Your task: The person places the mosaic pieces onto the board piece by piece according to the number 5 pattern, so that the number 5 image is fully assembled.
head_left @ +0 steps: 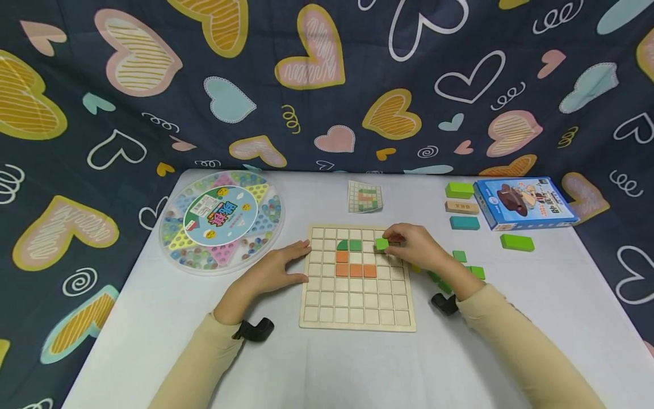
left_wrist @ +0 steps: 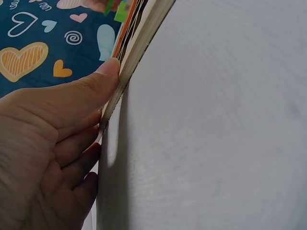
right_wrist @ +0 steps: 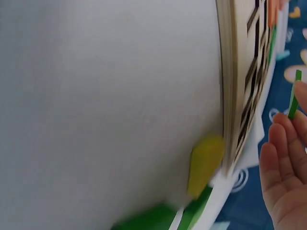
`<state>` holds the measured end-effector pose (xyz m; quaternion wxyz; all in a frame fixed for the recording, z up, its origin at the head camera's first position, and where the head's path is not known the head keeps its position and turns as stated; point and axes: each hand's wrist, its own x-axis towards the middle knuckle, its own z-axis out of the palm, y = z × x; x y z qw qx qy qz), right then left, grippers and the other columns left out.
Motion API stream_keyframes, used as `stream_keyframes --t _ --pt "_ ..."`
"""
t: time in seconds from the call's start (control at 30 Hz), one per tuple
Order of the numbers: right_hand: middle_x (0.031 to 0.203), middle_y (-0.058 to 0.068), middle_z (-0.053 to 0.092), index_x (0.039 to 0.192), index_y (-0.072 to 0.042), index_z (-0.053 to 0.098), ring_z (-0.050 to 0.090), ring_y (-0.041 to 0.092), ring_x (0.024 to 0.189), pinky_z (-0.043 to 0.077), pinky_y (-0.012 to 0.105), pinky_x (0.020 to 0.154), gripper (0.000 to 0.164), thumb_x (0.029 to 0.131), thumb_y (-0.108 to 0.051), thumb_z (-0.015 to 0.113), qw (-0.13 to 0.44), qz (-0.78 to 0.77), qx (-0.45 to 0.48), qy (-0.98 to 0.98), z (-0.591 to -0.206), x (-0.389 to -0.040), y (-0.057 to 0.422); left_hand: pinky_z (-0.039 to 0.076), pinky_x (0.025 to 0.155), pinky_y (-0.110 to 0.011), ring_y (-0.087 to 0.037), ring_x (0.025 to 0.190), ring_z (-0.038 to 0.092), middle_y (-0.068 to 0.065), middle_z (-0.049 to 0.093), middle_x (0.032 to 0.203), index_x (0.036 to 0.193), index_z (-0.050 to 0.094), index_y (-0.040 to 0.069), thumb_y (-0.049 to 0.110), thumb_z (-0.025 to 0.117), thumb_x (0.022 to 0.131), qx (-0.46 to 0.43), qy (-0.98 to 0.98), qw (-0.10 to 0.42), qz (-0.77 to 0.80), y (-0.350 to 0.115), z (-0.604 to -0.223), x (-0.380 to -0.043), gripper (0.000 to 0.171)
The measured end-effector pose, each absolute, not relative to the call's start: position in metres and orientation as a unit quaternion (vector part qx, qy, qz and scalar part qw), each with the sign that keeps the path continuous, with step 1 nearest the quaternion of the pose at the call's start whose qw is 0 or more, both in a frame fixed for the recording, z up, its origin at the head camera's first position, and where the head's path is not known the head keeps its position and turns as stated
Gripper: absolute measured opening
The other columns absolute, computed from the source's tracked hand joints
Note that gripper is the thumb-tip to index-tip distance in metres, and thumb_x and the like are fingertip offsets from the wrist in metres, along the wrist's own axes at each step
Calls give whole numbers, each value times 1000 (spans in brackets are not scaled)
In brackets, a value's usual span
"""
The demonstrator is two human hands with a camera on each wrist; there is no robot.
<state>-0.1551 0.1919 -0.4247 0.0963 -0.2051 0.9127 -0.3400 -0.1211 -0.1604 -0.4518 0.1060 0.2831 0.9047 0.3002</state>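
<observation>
A wooden grid board lies on the white table. On its upper part sit a dark green rounded tile, a dark green square tile and several orange tiles in an L shape. My right hand pinches a bright green square tile just above the board's upper right; in the right wrist view that tile appears edge-on. At the board's left edge rests my left hand, fingers relaxed, thumb touching the edge.
A small pattern card lies behind the board. Loose green tiles and a yellow piece are right of it. Farther right are a blue box, green blocks, a teal block and a wooden block. A round marble game lies left.
</observation>
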Motion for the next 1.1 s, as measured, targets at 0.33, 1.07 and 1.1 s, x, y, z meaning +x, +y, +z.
stream_keyframes --t 0.33,1.07,1.1 --pt "103 6 66 108 -6 66 61 19 93 53 38 82 25 84 -14 71 103 -297 -217 924 -435 -164 170 31 114 -41 -24 140 33 -6 37 151 138 48 4 33 74 81 278 907 110 297 -159 -452 -122 69" --pt "100 4 63 106 -8 68 60 19 93 52 38 84 31 81 -23 76 95 -247 -249 932 -436 -168 164 30 114 -41 -24 141 32 -6 36 151 139 48 6 35 74 81 271 908 115 299 -160 -453 -123 69" --pt "100 4 63 106 -7 68 60 19 93 52 38 85 32 80 -24 76 96 -251 -248 931 -435 -168 164 30 115 -40 -24 141 32 -5 36 151 139 48 6 35 74 81 270 908 116 298 -160 -454 -123 69"
